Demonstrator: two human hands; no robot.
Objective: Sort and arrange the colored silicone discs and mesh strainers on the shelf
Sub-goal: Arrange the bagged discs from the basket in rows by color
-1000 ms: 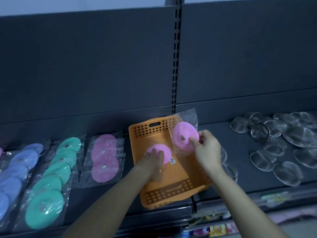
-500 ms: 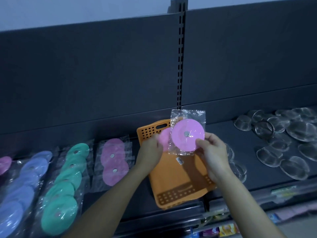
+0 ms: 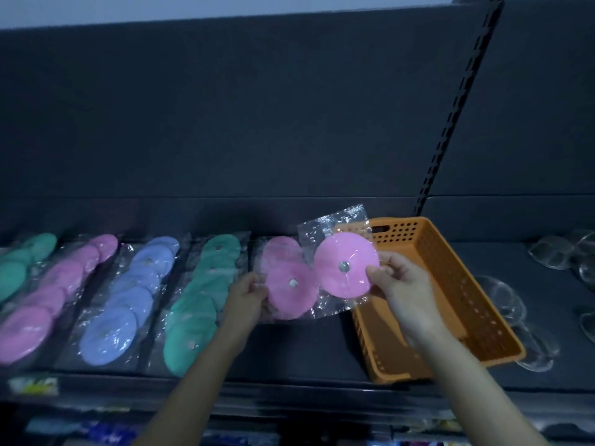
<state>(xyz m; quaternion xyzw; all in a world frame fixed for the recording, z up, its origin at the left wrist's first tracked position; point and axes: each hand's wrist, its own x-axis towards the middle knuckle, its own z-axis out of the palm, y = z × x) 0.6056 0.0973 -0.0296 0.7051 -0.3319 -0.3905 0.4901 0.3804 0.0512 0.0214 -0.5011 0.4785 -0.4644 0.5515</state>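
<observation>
Here, at the middle of the frame, the right hand (image 3: 402, 284) pinches a bagged pink disc (image 3: 346, 265) by its right edge, thumb on the front and fingers curled behind the clear wrapper. The disc hangs in the air, facing the camera, and its wrapper overlaps the upper left corner of the orange basket (image 3: 467, 284). Just left of it, the left hand (image 3: 248, 297) grips a second pink disc (image 3: 291, 284) by its left rim, and the two rims meet in the picture. This second disc sits over a small pink pile (image 3: 280, 249); I cannot tell whether it touches the pile.

Below the pile, a bare strip of shelf (image 3: 306, 349) runs to the front edge between the green row (image 3: 199, 300) and the basket, and the left forearm crosses it. The basket stands slanted, its near end at the front edge. Blurred mesh strainers (image 3: 553, 255) crowd the right side, some just beside the basket's right wall.

Toward the left of the frame lie a blue row (image 3: 128, 300), a pink row (image 3: 48, 300) and another green row (image 3: 19, 268). Each is made of overlapping bagged discs running from back to front, with narrow dark gaps between the rows. A dark back panel (image 3: 225, 123) fills the upper frame, with a slotted upright (image 3: 450, 123) at upper right.
</observation>
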